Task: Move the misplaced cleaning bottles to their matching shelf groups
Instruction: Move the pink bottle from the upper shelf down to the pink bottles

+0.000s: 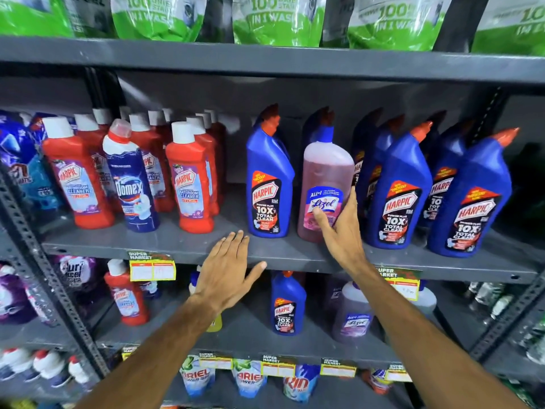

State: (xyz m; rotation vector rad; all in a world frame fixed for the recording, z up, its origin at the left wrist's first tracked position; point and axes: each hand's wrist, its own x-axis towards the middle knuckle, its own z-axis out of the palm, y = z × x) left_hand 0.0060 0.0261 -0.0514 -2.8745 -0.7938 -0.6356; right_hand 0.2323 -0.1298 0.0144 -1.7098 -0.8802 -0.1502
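Observation:
A pink Lizol bottle [327,175] stands on the middle shelf [182,246] among blue Harpic bottles [269,184]. My right hand [339,228] wraps around its lower part, thumb on the label. My left hand [227,273] is flat and open at the shelf's front edge, holding nothing. To the left, a dark blue Domex bottle [132,178] stands among red Harpic bathroom cleaner bottles [188,181]. On the shelf below, a blue Harpic bottle [287,305] stands beside a purple Lizol bottle [352,314], and a red Harpic bottle [126,293] stands further left.
More blue Harpic bottles [469,199] fill the right of the middle shelf. Green detergent pouches [277,22] sit on the top shelf. Ariel and Rin pouches [247,379] line the bottom. Price tags [152,268] hang on the shelf edges. A slotted grey upright [38,261] stands at the left.

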